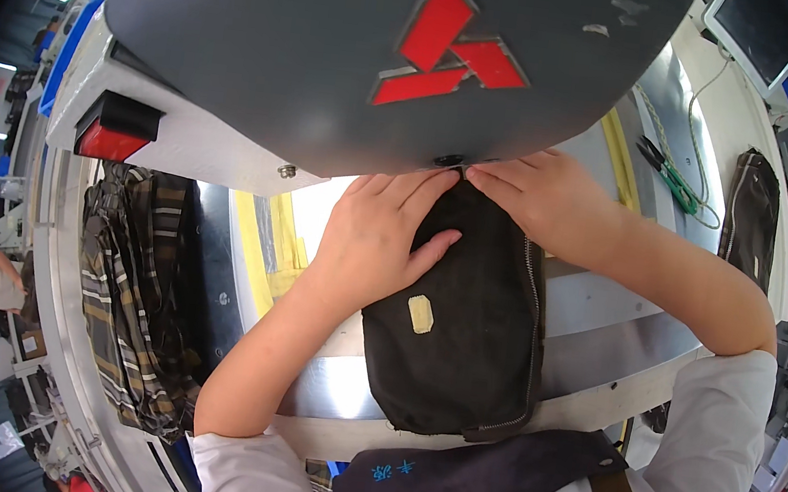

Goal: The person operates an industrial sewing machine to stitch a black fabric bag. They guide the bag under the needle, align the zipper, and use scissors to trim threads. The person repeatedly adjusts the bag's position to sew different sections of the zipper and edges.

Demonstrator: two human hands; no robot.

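A black fabric piece (458,323), with a zipper (531,312) along its right side and a small cream patch (420,314), lies under the head of a large grey sewing machine (291,46). My left hand (381,230) rests flat on its upper left part, fingers stretched toward the machine and thumb apart. At the upper right edge of the fabric, my right hand (556,207) lies with fingers extended, its fingertips close to the left ones. The machine head hides the needle area and the fabric's far end.
Folded plaid cloth (137,293) hangs over the left side of the table. Green-handled snips (672,182) and a cord lie at the right, beyond my forearm. Another dark zippered piece (749,221) is at far right, below a screen (759,35). Yellow tape strips (256,249) mark the tabletop.
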